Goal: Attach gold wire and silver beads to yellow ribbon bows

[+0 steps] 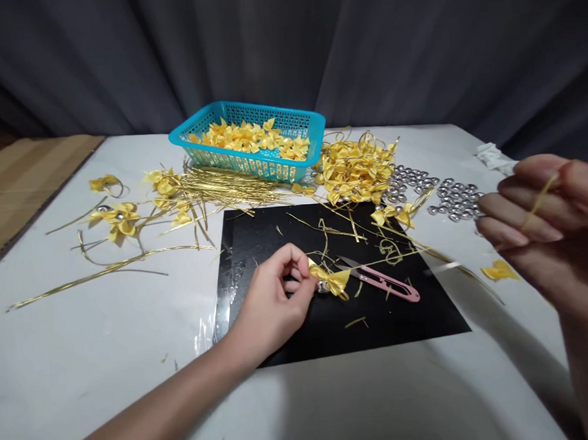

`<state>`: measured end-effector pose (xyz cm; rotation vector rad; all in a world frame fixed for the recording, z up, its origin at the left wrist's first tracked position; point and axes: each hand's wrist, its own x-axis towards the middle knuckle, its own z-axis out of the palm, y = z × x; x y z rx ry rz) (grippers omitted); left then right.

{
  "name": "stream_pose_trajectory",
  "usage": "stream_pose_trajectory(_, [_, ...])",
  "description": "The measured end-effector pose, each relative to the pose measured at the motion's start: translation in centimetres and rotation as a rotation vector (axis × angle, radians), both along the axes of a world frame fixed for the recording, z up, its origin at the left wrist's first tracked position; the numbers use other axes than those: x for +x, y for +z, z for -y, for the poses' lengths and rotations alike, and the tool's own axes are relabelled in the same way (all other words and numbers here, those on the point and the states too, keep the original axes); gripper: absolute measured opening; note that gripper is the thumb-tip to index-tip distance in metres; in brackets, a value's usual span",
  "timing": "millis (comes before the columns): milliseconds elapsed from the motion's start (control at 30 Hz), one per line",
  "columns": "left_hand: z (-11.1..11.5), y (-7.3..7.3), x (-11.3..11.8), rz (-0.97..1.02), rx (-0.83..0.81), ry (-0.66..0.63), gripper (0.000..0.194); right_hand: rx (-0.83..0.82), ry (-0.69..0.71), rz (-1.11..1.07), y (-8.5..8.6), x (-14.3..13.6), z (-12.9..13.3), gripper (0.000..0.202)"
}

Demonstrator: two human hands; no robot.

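Observation:
Between thumb and forefinger, my left hand (pixel 282 289) pinches a yellow ribbon flower (pixel 334 280) with a silvery bead at its side, above the black mat (pixel 300 341). From the flower a thin gold thread (pixel 385 261) runs up to the right. My right hand (pixel 545 213), raised at the right side, is closed with the thread's end showing between its thumb and fingers. Pink thread snips (pixel 388 282) lie on the mat just right of the flower, among curled thread scraps.
A blue basket (pixel 246 109) of yellow ribbon flowers stands at the back. Gold cords (pixel 228 187) lie before it. Finished-looking flowers (pixel 355 167) are heaped to its right, beside silver beads (pixel 455 198). More flowers (pixel 121 219) with cords lie left; cardboard (pixel 30 181) sits at the far left.

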<state>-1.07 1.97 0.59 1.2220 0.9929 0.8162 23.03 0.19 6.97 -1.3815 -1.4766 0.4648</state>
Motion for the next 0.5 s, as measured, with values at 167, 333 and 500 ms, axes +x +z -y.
stream_pose_trajectory(167, [0.1,0.0,0.1,-0.038,0.075,0.011,0.013,-0.008,-0.002,0.402,-0.9,-1.7,0.3,0.006])
stream_pose_trajectory(333, [0.3,-0.4,0.0,-0.258,0.269,-0.048,0.025,-0.196,0.339,0.677,-1.8,-1.7,0.4,0.013])
stream_pose_trajectory(500, [0.5,-0.6,-0.2,-0.383,0.486,-0.208,0.033,-0.134,0.490,0.761,-2.2,-1.6,0.2,0.017])
